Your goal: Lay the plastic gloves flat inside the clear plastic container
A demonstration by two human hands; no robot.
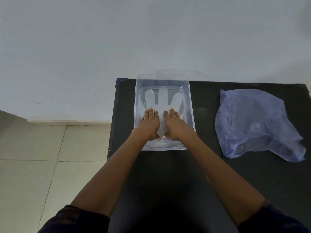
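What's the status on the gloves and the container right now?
Left hand and right hand flat, palms down, pressing the glove. Glove spread flat inside the container. Blue bag off to the right, clear of the work.

container [191,105]: clear, smooth, glossy hard plastic | glove [162,100]: thin translucent plastic film, faintly creased | bag [252,121]: thin bluish-violet plastic film, crinkled, slightly shiny | table [210,165]: black, matt | floor [30,165]: pale tiles, smooth, dull sheen | wall [101,39]: matt, painted pale
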